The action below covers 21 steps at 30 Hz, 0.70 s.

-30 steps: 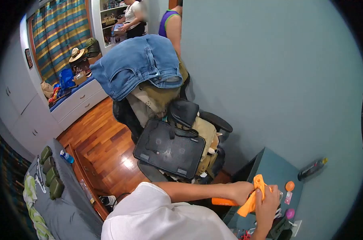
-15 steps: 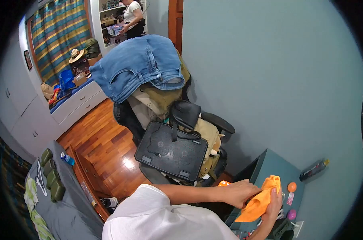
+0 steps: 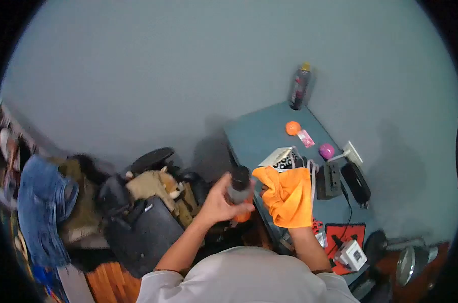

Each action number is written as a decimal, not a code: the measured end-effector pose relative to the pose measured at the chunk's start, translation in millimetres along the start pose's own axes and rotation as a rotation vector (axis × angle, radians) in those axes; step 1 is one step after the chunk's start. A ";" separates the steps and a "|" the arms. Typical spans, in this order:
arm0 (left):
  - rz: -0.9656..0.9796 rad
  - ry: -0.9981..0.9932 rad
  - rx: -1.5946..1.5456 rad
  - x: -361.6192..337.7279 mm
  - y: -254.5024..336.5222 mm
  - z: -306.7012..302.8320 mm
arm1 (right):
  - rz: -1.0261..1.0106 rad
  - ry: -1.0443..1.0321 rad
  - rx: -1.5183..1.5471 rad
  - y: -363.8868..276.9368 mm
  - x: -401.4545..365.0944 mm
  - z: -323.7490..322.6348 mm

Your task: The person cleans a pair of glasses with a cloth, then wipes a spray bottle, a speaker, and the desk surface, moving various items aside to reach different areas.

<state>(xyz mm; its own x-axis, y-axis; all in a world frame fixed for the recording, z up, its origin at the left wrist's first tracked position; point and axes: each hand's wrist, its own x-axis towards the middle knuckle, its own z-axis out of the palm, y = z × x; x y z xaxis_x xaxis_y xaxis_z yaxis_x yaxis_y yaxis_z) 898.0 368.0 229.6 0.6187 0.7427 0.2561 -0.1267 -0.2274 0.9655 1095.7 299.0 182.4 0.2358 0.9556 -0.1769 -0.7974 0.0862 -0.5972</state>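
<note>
My left hand (image 3: 220, 203) is wrapped around a small bottle (image 3: 241, 193) with a black cap and a greyish, see-through upper body; something orange shows at its lower end. Motion blurs this hand a little. An orange cloth (image 3: 292, 197) drapes over my right hand (image 3: 300, 233), which holds it up above the blue-green desktop (image 3: 254, 129). The cloth hides most of that hand's fingers. Just behind the cloth lies a black-and-white patterned item (image 3: 282, 159).
A dark spray can with a yellow top (image 3: 300, 87) stands at the desk's far corner. Nearby are an orange round object (image 3: 292, 128), a purple one (image 3: 326, 151), a grey box (image 3: 329, 181) and a white box (image 3: 353, 255). Jeans (image 3: 42, 209) and bags pile up at left.
My view has swung right towards the desk. My left hand has left the orange cloth and now grips a bottle. The cloth stays with my right hand, more spread out.
</note>
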 end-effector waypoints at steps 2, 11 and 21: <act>0.001 0.104 -0.152 36.5 -20.2 -8.1 | -0.062 0.062 0.001 -13.4 1.6 -13.8; -0.095 0.088 -0.262 327.5 -145.6 -13.5 | -0.344 0.438 -0.046 -85.5 -8.9 -63.1; -0.104 0.046 -0.191 482.5 -259.5 54.2 | -0.547 0.917 -0.016 -88.7 -77.3 -81.9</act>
<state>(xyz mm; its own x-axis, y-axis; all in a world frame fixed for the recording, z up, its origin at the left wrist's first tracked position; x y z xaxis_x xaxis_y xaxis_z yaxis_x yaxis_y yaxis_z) 1271.4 751.3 100.0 0.6007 0.7848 0.1524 -0.2111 -0.0281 0.9771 1193.7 194.4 185.0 0.8927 0.2105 -0.3984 -0.4506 0.4292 -0.7828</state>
